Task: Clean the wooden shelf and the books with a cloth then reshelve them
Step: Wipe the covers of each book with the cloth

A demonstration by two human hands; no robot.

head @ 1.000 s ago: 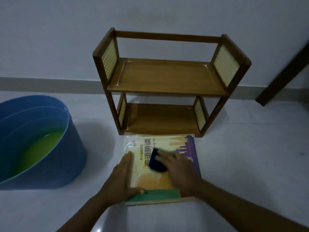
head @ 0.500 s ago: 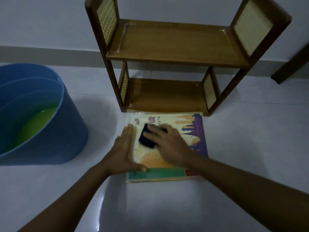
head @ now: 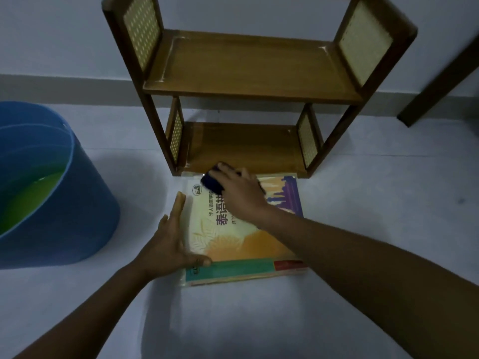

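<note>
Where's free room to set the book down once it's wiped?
Both boards of the wooden shelf are bare. Open floor lies right of the book. Left is tighter: the left hand sits between book and blue tub.

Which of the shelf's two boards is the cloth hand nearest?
The lower board: the right hand, pressing the dark cloth on the book, sits just before its front edge; the upper board stands well above.

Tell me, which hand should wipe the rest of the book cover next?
Probably the right hand. It already presses the dark cloth on the far end of the book, so it can sweep back. The left hand lies flat along the book's left edge, steadying it.
</note>
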